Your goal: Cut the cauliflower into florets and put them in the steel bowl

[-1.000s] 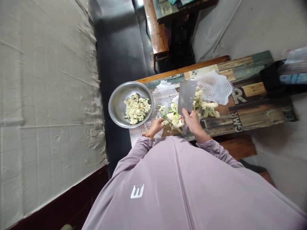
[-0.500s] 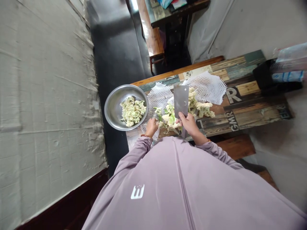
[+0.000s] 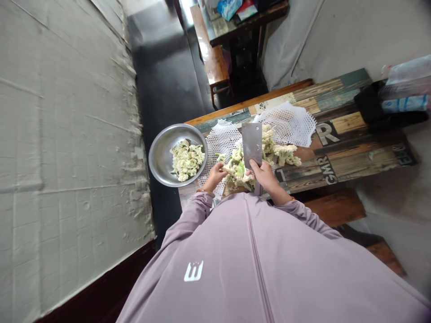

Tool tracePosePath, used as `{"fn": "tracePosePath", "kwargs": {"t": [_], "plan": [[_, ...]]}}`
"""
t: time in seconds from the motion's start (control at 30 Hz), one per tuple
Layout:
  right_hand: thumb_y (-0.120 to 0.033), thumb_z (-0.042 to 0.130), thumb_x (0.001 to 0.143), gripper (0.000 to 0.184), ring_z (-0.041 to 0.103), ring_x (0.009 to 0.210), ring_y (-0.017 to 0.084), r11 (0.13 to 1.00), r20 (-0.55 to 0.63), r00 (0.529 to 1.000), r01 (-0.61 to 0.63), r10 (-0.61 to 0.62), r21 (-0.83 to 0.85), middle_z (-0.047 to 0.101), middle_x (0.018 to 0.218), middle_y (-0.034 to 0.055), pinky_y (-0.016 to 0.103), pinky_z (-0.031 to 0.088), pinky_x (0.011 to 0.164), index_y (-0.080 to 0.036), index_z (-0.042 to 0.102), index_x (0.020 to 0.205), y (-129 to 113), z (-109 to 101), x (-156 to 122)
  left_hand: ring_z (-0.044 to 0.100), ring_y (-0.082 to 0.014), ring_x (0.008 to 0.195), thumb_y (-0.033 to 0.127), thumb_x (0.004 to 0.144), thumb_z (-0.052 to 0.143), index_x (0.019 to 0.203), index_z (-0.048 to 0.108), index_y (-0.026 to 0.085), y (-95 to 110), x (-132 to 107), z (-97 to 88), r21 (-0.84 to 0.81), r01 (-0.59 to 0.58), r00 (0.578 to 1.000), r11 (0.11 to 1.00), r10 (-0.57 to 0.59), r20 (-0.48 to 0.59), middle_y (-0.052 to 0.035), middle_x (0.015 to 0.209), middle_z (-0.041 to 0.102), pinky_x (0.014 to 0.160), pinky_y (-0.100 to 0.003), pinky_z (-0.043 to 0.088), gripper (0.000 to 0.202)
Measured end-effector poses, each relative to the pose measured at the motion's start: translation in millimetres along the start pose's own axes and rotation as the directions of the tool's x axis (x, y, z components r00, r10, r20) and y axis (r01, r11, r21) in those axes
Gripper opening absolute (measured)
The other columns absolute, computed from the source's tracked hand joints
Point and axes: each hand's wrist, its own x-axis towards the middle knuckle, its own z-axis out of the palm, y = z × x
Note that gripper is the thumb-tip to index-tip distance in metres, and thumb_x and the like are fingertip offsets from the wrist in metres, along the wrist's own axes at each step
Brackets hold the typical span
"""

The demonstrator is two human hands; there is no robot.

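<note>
Bowl (image 3: 161, 154) left of cauliflower (image 3: 237, 167) on table (image 3: 350, 152)

Right hand (image 3: 266, 175) grips cleaver (image 3: 252, 144) over cauliflower (image 3: 237, 168); left hand (image 3: 215, 174) steadies it on table (image 3: 350, 152). Steel bowl (image 3: 161, 154) beside.

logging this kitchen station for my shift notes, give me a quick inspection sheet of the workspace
surface: wooden table with printed lettering, in use
job's things: cauliflower by the cleaver; cut florets in a steel bowl
clutter: white mesh netting, loose pieces, black bag
hands: left hand grips the cauliflower; right hand holds the cleaver
cables: nothing seen
surroundings: plastered wall on the left, wooden bench beyond
</note>
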Motion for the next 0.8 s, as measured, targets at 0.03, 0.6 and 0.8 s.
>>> {"fn": "tracePosePath", "kwargs": {"t": [0.03,0.6,0.8], "plan": [[-0.053,0.052,0.090,0.040,0.065,0.051,0.019,1.000,0.004,1.000,0.001,-0.001,-0.008,0.070,0.065,0.0056,0.027,0.045,0.044,-0.016,0.065,0.097,2.5,-0.4,1.0,0.058,-0.0141,0.075,0.020,0.068,0.069,0.092,0.056,0.017,1.9,-6.5,-6.5,-0.144,0.039,0.999,0.989,-0.039,0.004,0.0001,0.084,0.058,0.076,-0.031,0.050,0.028],[-0.040,0.048,0.098,0.028,0.070,0.075,0.023,0.842,0.318,0.885,0.437,-0.340,-0.316,0.072,0.070,0.0047,0.035,0.055,0.080,-0.022,0.067,0.088,5.1,39.7,-7.1,0.068,-0.0187,0.090,0.039,0.076,0.078,0.112,0.063,0.017,47.6,-73.4,-26.1,-0.791,0.119,0.990,0.600,-0.007,0.144,-0.0063,0.101,0.068,0.085,-0.036,0.057,0.045],[-0.035,0.042,0.101,0.035,0.069,0.110,0.024,0.770,0.389,0.814,0.557,-0.431,-0.312,0.076,0.109,0.0078,0.037,0.054,0.098,-0.022,0.069,0.119,3.6,35.9,-11.3,0.068,-0.0135,0.084,0.026,0.066,0.087,0.113,0.063,0.015,43.4,-73.3,-17.0,-0.628,0.113,0.993,0.770,-0.098,0.058,-0.0049,0.103,0.067,0.085,-0.033,0.055,0.054]]}}
